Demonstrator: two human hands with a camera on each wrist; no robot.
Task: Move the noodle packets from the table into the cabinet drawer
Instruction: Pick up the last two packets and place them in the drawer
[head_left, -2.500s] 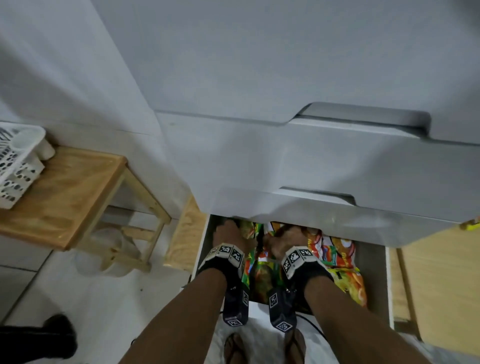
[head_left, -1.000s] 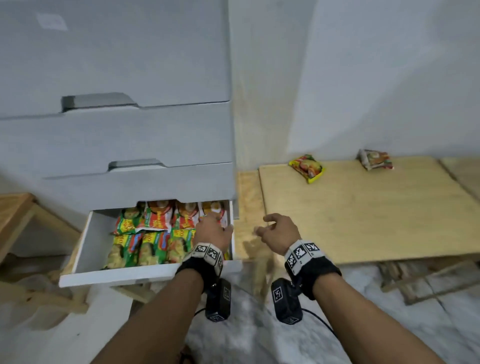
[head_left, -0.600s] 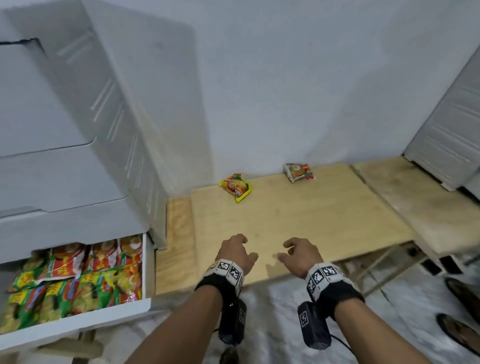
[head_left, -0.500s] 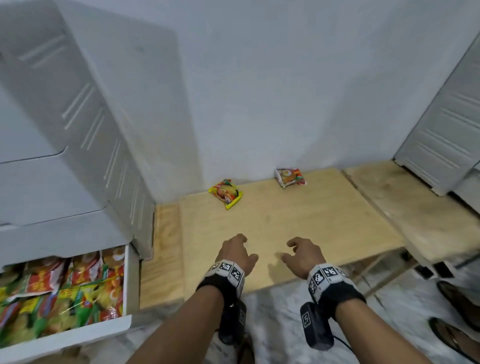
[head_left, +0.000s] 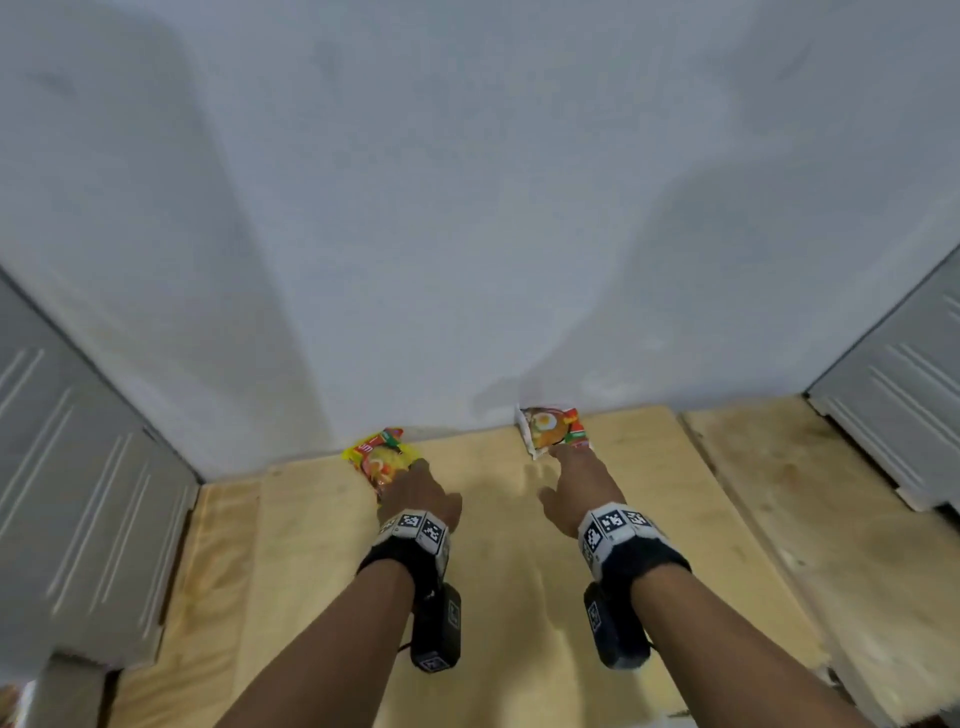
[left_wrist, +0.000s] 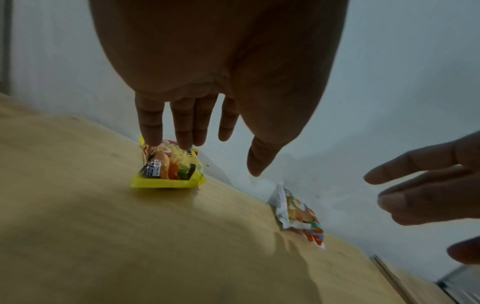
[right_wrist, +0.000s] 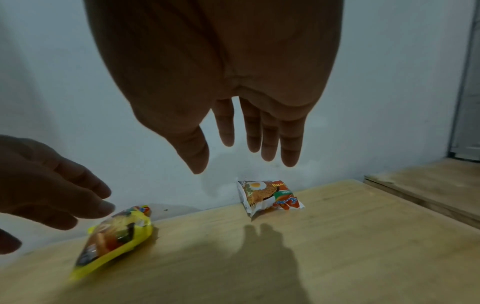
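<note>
Two noodle packets lie on the wooden table (head_left: 493, 597) against the white wall. My left hand (head_left: 415, 488) reaches over the yellow packet (head_left: 376, 457) with straight fingers. In the left wrist view the fingertips (left_wrist: 182, 142) are at the far end of the yellow packet (left_wrist: 168, 166); I cannot tell if they touch. My right hand (head_left: 574, 470) is spread open just above and short of the white and red packet (head_left: 553, 428). In the right wrist view a gap shows between its fingers (right_wrist: 269, 152) and that packet (right_wrist: 267, 197). The drawer is out of view.
A grey cabinet side (head_left: 78, 493) stands at the left of the table. A grey ribbed panel (head_left: 893, 415) stands at the right, behind a second wooden board (head_left: 805, 519). The wall (head_left: 467, 208) closes off the back.
The view has swung from the open drawer to the table. Both hands have reached forward from the table's near edge to the two packets by the wall.
</note>
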